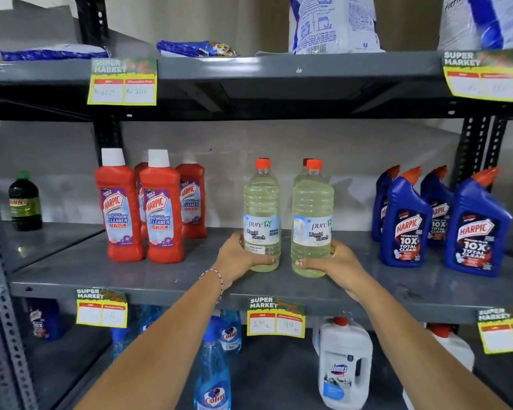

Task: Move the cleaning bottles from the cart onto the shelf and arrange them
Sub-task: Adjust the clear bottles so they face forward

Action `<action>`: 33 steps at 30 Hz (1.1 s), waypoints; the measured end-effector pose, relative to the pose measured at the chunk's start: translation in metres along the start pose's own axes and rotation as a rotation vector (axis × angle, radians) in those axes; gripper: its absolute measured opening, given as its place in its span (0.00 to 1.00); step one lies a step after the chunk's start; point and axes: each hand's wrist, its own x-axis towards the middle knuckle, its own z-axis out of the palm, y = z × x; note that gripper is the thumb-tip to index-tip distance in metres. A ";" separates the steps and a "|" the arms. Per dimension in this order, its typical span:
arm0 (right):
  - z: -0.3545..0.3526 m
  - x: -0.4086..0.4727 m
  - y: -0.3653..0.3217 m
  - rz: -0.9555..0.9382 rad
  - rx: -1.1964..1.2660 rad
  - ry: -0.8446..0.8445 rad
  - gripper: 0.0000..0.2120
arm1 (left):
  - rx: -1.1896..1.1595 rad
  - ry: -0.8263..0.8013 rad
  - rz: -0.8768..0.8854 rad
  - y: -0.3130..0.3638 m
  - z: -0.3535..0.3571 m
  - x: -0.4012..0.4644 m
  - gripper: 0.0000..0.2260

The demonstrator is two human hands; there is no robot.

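Grey metal shelf [148,276] held two upright bleach bottles side by side, left hand [237,258] wrapped around left bottle [261,214], right hand [338,266] gripping right bottle [312,220], red Harpic bottles [139,208] nearby.

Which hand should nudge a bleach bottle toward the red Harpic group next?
Left, probably. The left hand grips the left bleach bottle, nearer the red Harpic bottles; the right hand holds the farther one.
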 end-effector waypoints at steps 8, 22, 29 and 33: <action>-0.001 0.007 0.008 0.031 -0.014 0.005 0.39 | -0.084 -0.138 0.030 0.003 -0.007 -0.004 0.24; 0.003 0.007 0.008 0.041 -0.067 0.045 0.43 | -0.018 -0.115 0.088 0.003 0.002 -0.004 0.22; 0.006 0.007 0.006 0.015 -0.151 0.104 0.43 | -0.017 -0.106 0.085 -0.001 0.000 -0.002 0.26; 0.007 0.005 0.005 -0.006 -0.165 0.128 0.40 | -0.005 -0.091 0.066 0.000 -0.001 -0.003 0.29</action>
